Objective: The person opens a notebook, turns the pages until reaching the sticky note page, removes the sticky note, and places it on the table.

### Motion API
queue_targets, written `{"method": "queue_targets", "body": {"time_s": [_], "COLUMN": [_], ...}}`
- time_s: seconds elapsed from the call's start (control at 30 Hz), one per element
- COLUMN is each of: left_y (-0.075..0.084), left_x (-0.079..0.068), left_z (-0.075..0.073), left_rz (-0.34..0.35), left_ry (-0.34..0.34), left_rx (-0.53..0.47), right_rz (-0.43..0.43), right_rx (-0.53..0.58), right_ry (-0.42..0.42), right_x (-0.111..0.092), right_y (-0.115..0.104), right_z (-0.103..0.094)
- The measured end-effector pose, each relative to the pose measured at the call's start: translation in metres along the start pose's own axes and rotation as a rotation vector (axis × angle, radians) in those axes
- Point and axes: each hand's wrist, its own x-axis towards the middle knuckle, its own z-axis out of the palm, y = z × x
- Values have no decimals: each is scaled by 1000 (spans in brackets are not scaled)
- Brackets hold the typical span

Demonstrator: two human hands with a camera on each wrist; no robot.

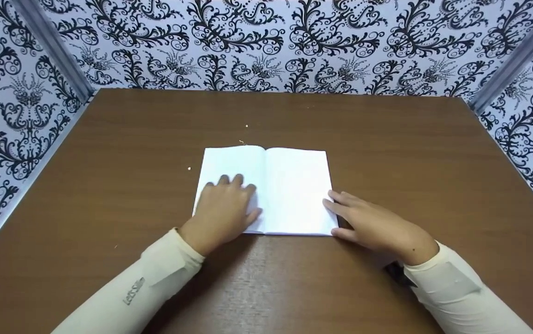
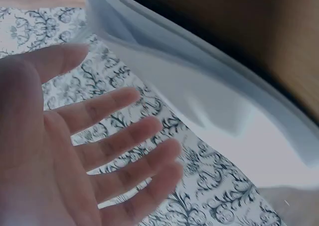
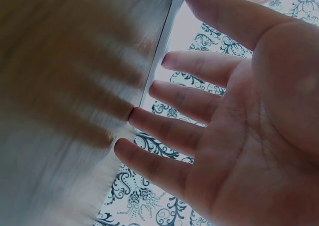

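Note:
An open book (image 1: 296,190) with blank white pages lies flat on the brown table, its middle fold running away from the person. Over the left page is the left hand (image 1: 222,206), fingers spread and pointing toward the far edge. In the left wrist view its fingers are extended beside the curved pages (image 2: 199,91), with nothing in the palm. The right hand (image 1: 373,225) lies at the book's right edge, its fingertips on the page border and its thumb at the near right corner. The right wrist view shows those fingers (image 3: 169,129) straight, their tips along the book's thin edge.
The wooden table (image 1: 401,139) extends around the book on all sides. A few tiny white specks lie beyond and left of the book. Patterned black-and-white walls (image 1: 261,41) border the table's back and sides, with grey strips (image 1: 53,48) at the corners.

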Motion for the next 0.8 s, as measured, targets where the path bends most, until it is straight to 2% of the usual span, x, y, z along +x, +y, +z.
{"method": "queue_targets", "body": {"time_s": [0.13, 0.33, 0.6, 0.8], "left_y": [14, 31, 45, 47], "left_x": [9, 21, 26, 27], "left_z": [-4, -5, 1, 5], "left_rz": [13, 50, 104, 95], "left_ry": [-87, -161, -446, -500], "left_rx": [-5, 12, -84, -98], "right_rz": [2, 0, 2, -6], "right_rx": [0, 8, 13, 17], "right_ry": [-1, -2, -1, -4], "right_x": [0, 0, -1, 0], "right_y": [0, 1, 1, 2], "right_z": [0, -1, -1, -1]}}
